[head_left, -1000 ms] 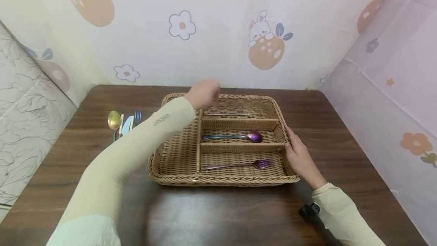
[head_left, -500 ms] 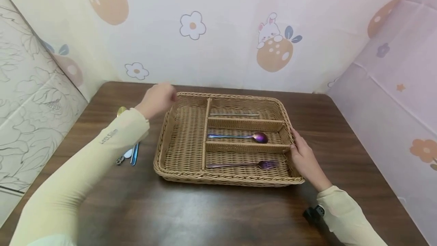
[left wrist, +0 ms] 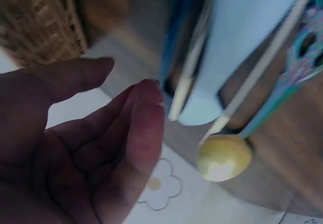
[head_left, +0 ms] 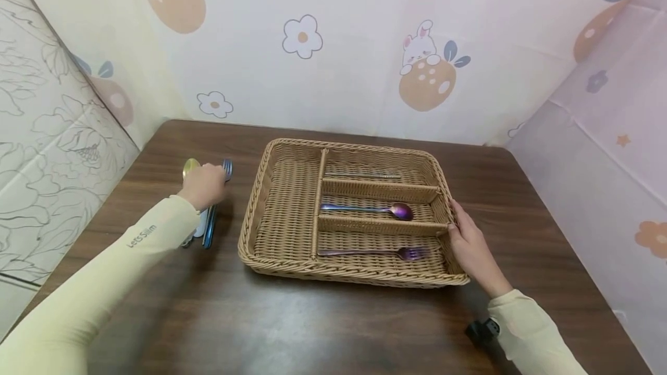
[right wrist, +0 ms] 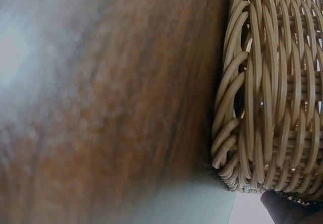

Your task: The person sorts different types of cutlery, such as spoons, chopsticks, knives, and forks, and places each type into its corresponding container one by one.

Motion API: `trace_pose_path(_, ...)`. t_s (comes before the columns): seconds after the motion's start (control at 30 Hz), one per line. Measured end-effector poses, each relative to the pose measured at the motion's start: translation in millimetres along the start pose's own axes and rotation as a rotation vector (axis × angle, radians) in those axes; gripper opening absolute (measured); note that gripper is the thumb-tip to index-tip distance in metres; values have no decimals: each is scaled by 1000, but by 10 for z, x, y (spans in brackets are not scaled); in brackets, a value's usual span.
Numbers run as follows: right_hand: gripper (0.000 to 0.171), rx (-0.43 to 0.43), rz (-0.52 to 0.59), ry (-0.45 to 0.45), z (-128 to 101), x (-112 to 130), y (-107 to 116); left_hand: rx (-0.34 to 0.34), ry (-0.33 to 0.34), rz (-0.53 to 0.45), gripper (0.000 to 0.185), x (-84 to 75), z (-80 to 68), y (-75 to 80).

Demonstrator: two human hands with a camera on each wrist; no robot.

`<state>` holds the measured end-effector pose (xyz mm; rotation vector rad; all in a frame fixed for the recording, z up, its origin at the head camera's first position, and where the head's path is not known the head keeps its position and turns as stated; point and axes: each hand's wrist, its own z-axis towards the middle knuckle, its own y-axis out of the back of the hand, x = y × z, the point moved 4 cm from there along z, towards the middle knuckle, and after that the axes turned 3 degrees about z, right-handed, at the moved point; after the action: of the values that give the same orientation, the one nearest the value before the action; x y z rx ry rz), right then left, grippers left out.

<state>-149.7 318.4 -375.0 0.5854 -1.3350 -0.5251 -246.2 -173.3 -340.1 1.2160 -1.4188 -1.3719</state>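
A woven wicker tray (head_left: 254, 213) with dividers sits mid-table. Its far slot holds a silver knife (head_left: 362, 176), the middle slot an iridescent spoon (head_left: 365, 209), the near slot a purple fork (head_left: 372, 252). My left hand (head_left: 204, 185) hovers over loose cutlery left of the tray: a gold spoon (head_left: 190, 166), a blue fork (head_left: 227, 168) and a pale knife (left wrist: 237, 47). In the left wrist view its fingers (left wrist: 136, 133) are relaxed and hold nothing, close to the gold spoon (left wrist: 223, 157). My right hand (head_left: 471, 247) rests flat against the tray's right wall (right wrist: 272, 93).
The brown wooden table (head_left: 333, 328) is boxed in by patterned sheets at the back, left and right. A small black device (head_left: 482, 328) sits by my right wrist. The tray's large left compartment (head_left: 283, 207) holds nothing.
My left hand has swung from over the tray's far edge leftward and down to the loose cutlery. The right hand has stayed on the tray's right side.
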Motion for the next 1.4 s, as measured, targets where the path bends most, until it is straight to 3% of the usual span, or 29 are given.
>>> trace_pose_path(0.13,52,-8,5,9,-10,-20,-20,55,54,1,10,71,6,-149)
trace_pose_path(0.33,52,-6,5,5,-2,-26,-22,93,84,-20,8,114,42,-237)
trace_pose_path(0.63,53,-17,11,13,8,-22,-17,76,48,-26,10,81,69,-243)
trace_pose_path(0.77,53,-16,15,4,13,-36,-20,104,46,-73,11,62,43,-233)
trace_pose_path(0.93,53,-21,14,2,7,-36,-26,90,11,-115,14,35,22,-166)
trace_pose_path(1.2,52,-19,8,2,4,-31,-27,37,-41,-149,14,-43,-56,88)
trace_pose_path(1.4,53,-12,7,-4,11,-32,-28,9,-87,-65,10,-172,-123,261)
